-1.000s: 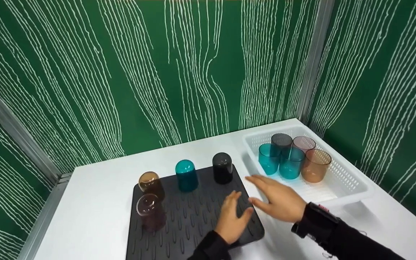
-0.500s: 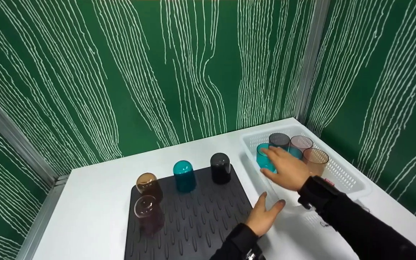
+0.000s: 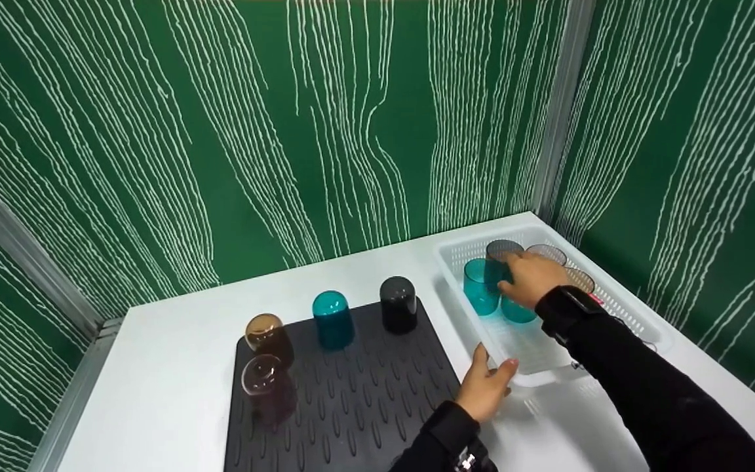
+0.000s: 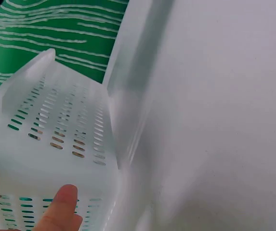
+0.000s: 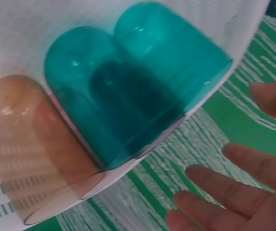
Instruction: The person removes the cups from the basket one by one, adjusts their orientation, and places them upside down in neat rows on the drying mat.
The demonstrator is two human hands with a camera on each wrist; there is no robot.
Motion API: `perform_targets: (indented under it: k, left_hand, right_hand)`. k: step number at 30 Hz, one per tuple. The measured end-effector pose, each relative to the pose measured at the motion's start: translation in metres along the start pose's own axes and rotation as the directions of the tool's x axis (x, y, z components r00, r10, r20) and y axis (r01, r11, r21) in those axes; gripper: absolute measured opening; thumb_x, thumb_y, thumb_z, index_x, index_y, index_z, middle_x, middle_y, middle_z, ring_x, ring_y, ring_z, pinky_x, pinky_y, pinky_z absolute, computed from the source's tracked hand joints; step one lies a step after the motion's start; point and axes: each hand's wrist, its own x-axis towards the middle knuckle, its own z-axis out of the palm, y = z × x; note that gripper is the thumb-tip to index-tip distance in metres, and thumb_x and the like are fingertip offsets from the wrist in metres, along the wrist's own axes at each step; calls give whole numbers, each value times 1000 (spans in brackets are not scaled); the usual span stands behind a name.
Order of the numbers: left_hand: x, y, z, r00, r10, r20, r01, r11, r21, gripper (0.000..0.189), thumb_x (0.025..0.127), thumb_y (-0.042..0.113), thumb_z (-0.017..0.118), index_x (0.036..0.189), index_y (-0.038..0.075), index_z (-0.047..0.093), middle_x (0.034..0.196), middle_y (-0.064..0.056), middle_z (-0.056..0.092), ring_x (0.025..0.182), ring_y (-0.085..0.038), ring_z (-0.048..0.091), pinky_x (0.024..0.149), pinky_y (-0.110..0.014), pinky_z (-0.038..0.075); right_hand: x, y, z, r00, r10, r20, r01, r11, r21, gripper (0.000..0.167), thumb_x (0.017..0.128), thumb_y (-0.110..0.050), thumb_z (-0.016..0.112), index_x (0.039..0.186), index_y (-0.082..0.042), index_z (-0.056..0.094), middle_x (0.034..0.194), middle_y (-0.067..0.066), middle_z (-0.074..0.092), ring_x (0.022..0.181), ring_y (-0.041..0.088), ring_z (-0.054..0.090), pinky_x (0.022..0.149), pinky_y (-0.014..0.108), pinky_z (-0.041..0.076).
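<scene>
A white perforated basket holds several upright glasses. Two are teal, a front-left glass and another glass beside it. A grey glass, a pink glass and an amber glass stand around them. My right hand hovers over the glasses; in the right wrist view its fingers are spread, apart from the rims. At the basket's near-left corner is my left hand, thumb and fingers spread. In the left wrist view a fingertip lies against or just before the basket wall.
On a black ridged drying mat several glasses stand upside down: an amber glass, a purple glass, a teal glass and a dark grey glass. A green wall with white lines rises behind the white table.
My right hand has moved from beside the mat into the space above the basket's glasses. My left hand has gone from over the mat right to the basket's corner.
</scene>
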Motion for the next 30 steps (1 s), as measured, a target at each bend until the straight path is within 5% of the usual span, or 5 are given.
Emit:
perform_targets:
  k: [7, 12, 17, 22, 30]
  left_hand:
    - [-11, 21, 2, 1000, 6, -6, -7, 997, -73, 53, 112, 11, 57, 158, -7, 39, 152, -34, 60, 136, -47, 70, 112, -54, 63]
    - [-9, 17, 2, 1000, 19, -10, -20, 998, -64, 54, 111, 13, 59, 159, -6, 41, 151, -33, 61, 131, -39, 73, 110, -49, 64]
    - [-9, 17, 2, 1000, 18, -8, -18, 997, -75, 53, 112, 14, 59, 158, -4, 42, 151, -33, 62, 132, -40, 73, 110, -48, 64]
    - [-9, 17, 4, 1000, 18, -3, -18, 996, -86, 54, 113, 13, 58, 160, -6, 39, 151, -34, 61, 135, -42, 72, 111, -48, 63]
    - [-10, 17, 4, 1000, 7, -9, -8, 994, -110, 51, 113, 13, 57, 158, -6, 41, 153, -34, 59, 139, -48, 69, 115, -55, 61]
  right_hand:
    - [47, 69, 74, 997, 61, 50, -59, 997, -51, 26, 94, -28, 81, 83, -5, 75, 84, 20, 77, 73, 36, 71, 69, 63, 59]
    - [60, 80, 94, 986, 76, 149, -66, 995, -69, 16, 94, -17, 80, 95, -1, 81, 92, 23, 81, 72, 31, 68, 69, 58, 62]
    - [57, 68, 88, 974, 44, 223, -30, 997, -66, 5, 91, -1, 75, 92, 0, 80, 90, 22, 80, 71, 30, 63, 70, 52, 60]
    - [52, 59, 82, 947, 26, 321, -7, 998, -60, 6, 93, 1, 73, 96, -2, 78, 85, 13, 74, 72, 27, 59, 69, 43, 56]
    - [55, 62, 81, 935, 27, 353, -4, 998, -65, 8, 93, -1, 74, 97, -3, 80, 85, 11, 73, 72, 27, 60, 66, 43, 56]
